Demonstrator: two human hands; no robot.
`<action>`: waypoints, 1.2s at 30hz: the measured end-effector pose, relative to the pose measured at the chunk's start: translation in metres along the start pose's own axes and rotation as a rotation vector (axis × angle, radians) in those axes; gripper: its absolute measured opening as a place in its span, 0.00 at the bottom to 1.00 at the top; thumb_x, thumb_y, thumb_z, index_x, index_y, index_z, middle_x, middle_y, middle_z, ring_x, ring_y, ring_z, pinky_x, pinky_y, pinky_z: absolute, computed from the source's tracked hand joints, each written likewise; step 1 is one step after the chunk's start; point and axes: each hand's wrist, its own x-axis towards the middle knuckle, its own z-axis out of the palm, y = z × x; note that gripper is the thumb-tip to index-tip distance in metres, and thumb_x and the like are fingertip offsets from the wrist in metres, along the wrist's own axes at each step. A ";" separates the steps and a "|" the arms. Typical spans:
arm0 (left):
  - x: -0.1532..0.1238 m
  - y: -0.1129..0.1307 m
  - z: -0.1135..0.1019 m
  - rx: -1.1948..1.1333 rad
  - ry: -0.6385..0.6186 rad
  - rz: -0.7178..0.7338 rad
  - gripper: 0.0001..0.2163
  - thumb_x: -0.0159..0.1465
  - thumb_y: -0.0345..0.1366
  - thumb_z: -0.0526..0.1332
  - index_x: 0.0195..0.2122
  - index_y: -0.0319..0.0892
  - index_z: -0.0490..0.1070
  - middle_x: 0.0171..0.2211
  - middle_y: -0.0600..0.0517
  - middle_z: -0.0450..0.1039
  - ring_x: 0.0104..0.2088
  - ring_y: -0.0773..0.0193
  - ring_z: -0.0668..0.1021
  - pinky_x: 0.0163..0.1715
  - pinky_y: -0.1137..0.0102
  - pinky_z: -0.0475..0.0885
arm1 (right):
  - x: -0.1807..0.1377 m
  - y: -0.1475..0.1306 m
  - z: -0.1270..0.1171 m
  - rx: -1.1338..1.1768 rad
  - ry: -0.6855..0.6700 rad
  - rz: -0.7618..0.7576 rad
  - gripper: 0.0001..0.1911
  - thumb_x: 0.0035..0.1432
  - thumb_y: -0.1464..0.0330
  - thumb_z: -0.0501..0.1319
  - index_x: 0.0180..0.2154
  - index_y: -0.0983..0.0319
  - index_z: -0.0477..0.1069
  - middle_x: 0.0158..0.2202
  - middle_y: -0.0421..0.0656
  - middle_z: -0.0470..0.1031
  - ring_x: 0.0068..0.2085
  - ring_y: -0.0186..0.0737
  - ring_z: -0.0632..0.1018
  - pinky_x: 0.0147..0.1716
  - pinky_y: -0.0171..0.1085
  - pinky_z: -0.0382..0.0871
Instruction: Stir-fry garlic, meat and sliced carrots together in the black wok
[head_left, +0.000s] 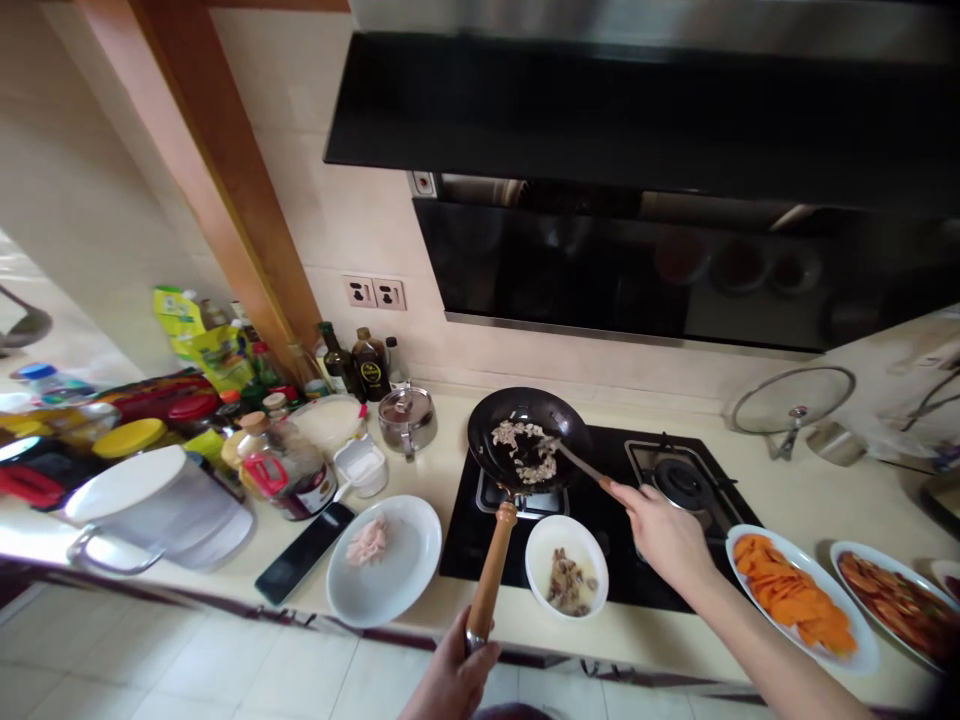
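My left hand is closed round the wooden handle of a black wok on the left burner. Small pale chopped pieces lie in a rough ring inside the wok. My right hand grips a spatula, its head down in the wok among those pieces at the right side. Just in front of the burner, a white bowl contains brownish pieces in some liquid. Left of the wok handle, a white plate carries a little pale pink sliced meat.
Plates of sliced carrot and reddish-brown food stand at the right. A glass lid leans near the wall. Leftward are a phone, a large pot, bottles and jars. The range hood overhangs the stove.
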 end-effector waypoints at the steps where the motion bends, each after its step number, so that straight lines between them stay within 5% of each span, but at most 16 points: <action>1: 0.000 0.000 0.000 0.000 -0.005 0.004 0.30 0.50 0.55 0.63 0.46 0.39 0.58 0.12 0.68 0.54 0.10 0.78 0.53 0.11 0.75 0.43 | 0.004 -0.006 0.003 0.010 0.009 0.025 0.24 0.58 0.75 0.52 0.54 0.49 0.66 0.42 0.42 0.73 0.30 0.33 0.77 0.25 0.31 0.64; 5: 0.001 0.000 0.000 -0.007 0.006 0.000 0.31 0.49 0.54 0.64 0.47 0.40 0.57 0.14 0.67 0.55 0.10 0.77 0.56 0.11 0.76 0.45 | 0.010 -0.028 0.007 0.074 -0.021 -0.045 0.24 0.59 0.75 0.50 0.54 0.50 0.65 0.38 0.41 0.72 0.29 0.32 0.76 0.24 0.30 0.63; 14: 0.002 -0.001 0.001 -0.026 0.012 0.007 0.30 0.49 0.54 0.64 0.46 0.40 0.59 0.15 0.66 0.56 0.09 0.78 0.54 0.11 0.76 0.44 | 0.006 -0.011 -0.008 -0.071 -0.051 -0.109 0.27 0.56 0.79 0.50 0.54 0.52 0.66 0.38 0.42 0.73 0.28 0.32 0.76 0.23 0.30 0.62; 23: 0.005 -0.009 -0.002 -0.059 0.080 -0.023 0.28 0.49 0.50 0.67 0.46 0.40 0.61 0.17 0.63 0.59 0.13 0.78 0.58 0.13 0.77 0.46 | -0.011 0.044 -0.042 -0.016 -0.025 -0.142 0.26 0.55 0.77 0.52 0.50 0.46 0.70 0.40 0.39 0.75 0.32 0.36 0.79 0.29 0.33 0.68; 32: 0.003 -0.003 -0.003 -0.035 0.011 -0.007 0.29 0.49 0.52 0.66 0.45 0.40 0.60 0.15 0.65 0.56 0.11 0.78 0.56 0.12 0.76 0.44 | 0.035 -0.019 0.006 0.111 -0.017 -0.003 0.24 0.57 0.75 0.52 0.53 0.51 0.67 0.42 0.42 0.75 0.34 0.36 0.78 0.32 0.33 0.69; 36: 0.002 -0.003 -0.001 -0.052 0.043 -0.027 0.30 0.47 0.52 0.66 0.46 0.40 0.60 0.18 0.63 0.61 0.12 0.78 0.57 0.12 0.76 0.44 | 0.019 -0.007 -0.011 0.165 -0.045 -0.153 0.24 0.57 0.75 0.52 0.51 0.49 0.69 0.43 0.39 0.74 0.36 0.34 0.77 0.34 0.31 0.69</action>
